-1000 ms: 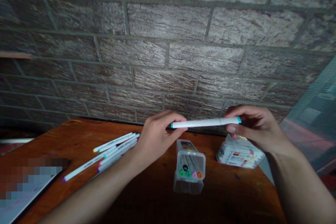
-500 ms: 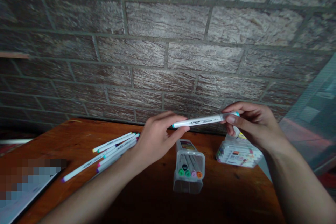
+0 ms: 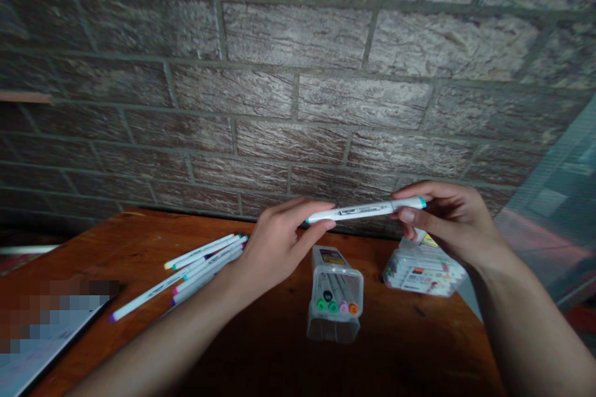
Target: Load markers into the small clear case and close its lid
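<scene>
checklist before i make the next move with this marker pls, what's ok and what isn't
1. Marker steady at both ends: ok, left hand pinches one end, right hand the other.
2. Marker's teal ends visible: ok, both show.
3. Small print on the marker readable: not ok, too small and soft here.
4. Clear case apart from the hands: ok, it sits on the table between the forearms.
5. Number of markers inside it: cannot tell; four coloured ends show: two green, one pink, one orange.
6. Loose markers fully in sight: not ok, the left arm partly hides them.
</scene>
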A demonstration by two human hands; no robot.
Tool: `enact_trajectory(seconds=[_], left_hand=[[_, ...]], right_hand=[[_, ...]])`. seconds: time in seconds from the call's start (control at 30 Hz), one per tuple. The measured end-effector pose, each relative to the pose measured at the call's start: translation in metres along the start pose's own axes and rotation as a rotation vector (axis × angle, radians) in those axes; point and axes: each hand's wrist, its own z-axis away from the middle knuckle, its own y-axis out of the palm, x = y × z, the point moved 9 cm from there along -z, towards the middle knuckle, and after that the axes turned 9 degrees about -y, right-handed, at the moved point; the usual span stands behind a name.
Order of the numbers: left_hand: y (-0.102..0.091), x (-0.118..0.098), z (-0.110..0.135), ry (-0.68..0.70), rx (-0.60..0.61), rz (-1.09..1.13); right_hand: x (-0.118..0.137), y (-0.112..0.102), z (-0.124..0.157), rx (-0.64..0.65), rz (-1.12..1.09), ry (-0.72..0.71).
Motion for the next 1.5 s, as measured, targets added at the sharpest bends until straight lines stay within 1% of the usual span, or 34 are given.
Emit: enact_trajectory(seconds=[0.27, 0.47, 0.63, 0.8, 1.07, 1.27, 1.43, 1.5], left_hand=[[-0.001, -0.001, -0.001, 0.000, 0.001, -0.038], [-0.004, 0.000, -0.002, 0.020, -0.008, -0.062], [-0.009, 0.000, -0.004, 0.032, -0.050, -0.052], [-0.010, -0.001, -0.003, 0.043, -0.057, -0.055], [-0.011, -0.001, -0.003, 0.039, -0.064, -0.049], [-0.008, 0.006, -0.007, 0.032, -0.011, -0.051], [-0.006, 0.009, -0.010, 0.029, 0.038, -0.027], [-0.004, 0.009, -0.010, 0.030, 0.062, -0.014]], right_hand=[[0.014, 0.003, -0.001, -0.009, 0.136, -0.051], [0.033, 0.010, 0.003, -0.003, 0.291, -0.158], [0.029, 0.015, 0.006, 0.042, 0.345, -0.159], [0.023, 0.017, 0.005, 0.072, 0.345, -0.158], [0.022, 0.015, 0.007, 0.091, 0.375, -0.172], [0.030, 0.010, 0.010, 0.034, 0.508, -0.188], [0.040, 0.012, 0.014, 0.040, 0.532, -0.216], [0.043, 0.012, 0.015, 0.016, 0.523, -0.219]])
